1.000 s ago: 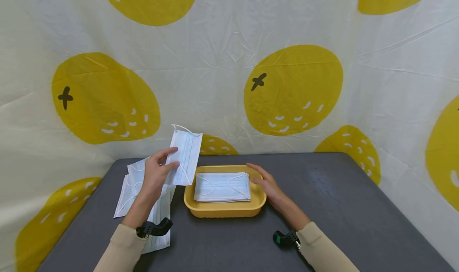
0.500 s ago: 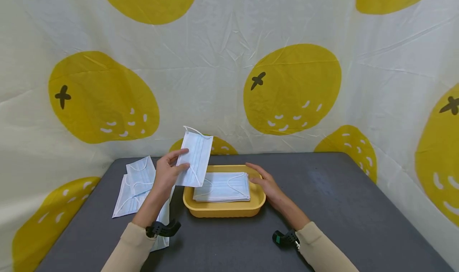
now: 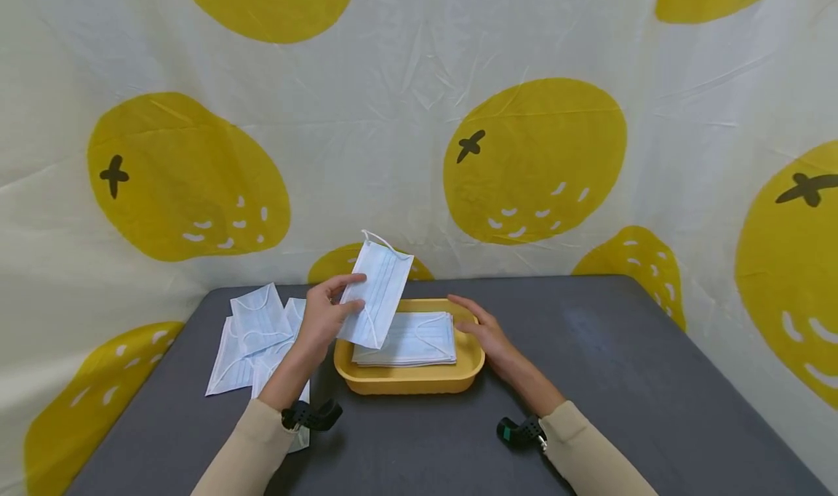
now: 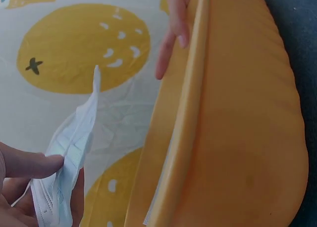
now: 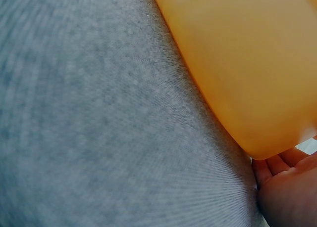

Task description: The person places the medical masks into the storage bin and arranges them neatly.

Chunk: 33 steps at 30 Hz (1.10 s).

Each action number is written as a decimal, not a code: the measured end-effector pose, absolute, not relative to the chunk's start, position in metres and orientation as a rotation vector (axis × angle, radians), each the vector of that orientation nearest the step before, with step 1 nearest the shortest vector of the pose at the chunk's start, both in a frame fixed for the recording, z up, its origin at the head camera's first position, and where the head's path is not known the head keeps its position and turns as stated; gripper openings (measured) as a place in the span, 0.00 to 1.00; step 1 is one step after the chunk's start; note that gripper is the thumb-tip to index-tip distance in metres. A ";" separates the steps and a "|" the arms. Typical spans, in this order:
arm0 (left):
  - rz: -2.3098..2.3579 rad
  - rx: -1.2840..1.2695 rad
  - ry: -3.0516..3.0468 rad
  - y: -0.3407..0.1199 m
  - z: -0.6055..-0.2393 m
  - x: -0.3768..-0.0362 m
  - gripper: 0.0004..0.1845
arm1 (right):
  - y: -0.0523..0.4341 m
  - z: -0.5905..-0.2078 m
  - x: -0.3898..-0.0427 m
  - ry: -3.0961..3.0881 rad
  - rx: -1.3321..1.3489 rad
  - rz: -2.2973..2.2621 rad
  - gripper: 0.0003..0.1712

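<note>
My left hand [image 3: 322,313] pinches a pale blue face mask [image 3: 378,292] between thumb and fingers, raised over the left part of a yellow tray [image 3: 412,385]. The mask hangs tilted, one ear loop standing up at its top. In the left wrist view the thumb presses on the held mask [image 4: 62,172]. A neat stack of face masks [image 3: 425,342] lies in the tray, its left end hidden behind the held one. My right hand [image 3: 489,337] grips the tray's right end, thumb over the rim and fingers along the outside. Its fingers [image 5: 280,165] lie against the tray's wall in the right wrist view.
Several loose face masks [image 3: 258,320] lie spread and overlapping on the dark grey table [image 3: 589,380], left of the tray and partly behind my left forearm. A white curtain [image 3: 380,154] with yellow fruit prints hangs just behind the table's far edge.
My left hand has carried the mask rightward from beside the tray to over it, tilting it a little more. More of the loose masks show now. The right hand has stayed on the tray.
</note>
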<state>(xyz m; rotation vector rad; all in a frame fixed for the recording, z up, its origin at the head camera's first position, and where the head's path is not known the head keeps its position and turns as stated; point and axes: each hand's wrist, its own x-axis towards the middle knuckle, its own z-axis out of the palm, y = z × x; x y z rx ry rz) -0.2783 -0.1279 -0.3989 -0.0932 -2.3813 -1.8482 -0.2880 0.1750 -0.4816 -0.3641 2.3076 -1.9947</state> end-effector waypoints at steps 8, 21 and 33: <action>-1.752 -0.315 -2.504 -0.122 -0.391 -0.289 0.23 | 0.176 -0.482 -0.290 2.329 -0.334 -1.997 0.31; -1.550 -0.652 -2.697 -0.122 -0.371 -0.309 0.22 | 0.176 -0.483 -0.288 2.253 -0.378 -2.057 0.28; -1.503 -0.848 -2.841 -0.127 -0.365 -0.323 0.21 | 0.173 -0.482 -0.290 2.249 -0.368 -2.088 0.26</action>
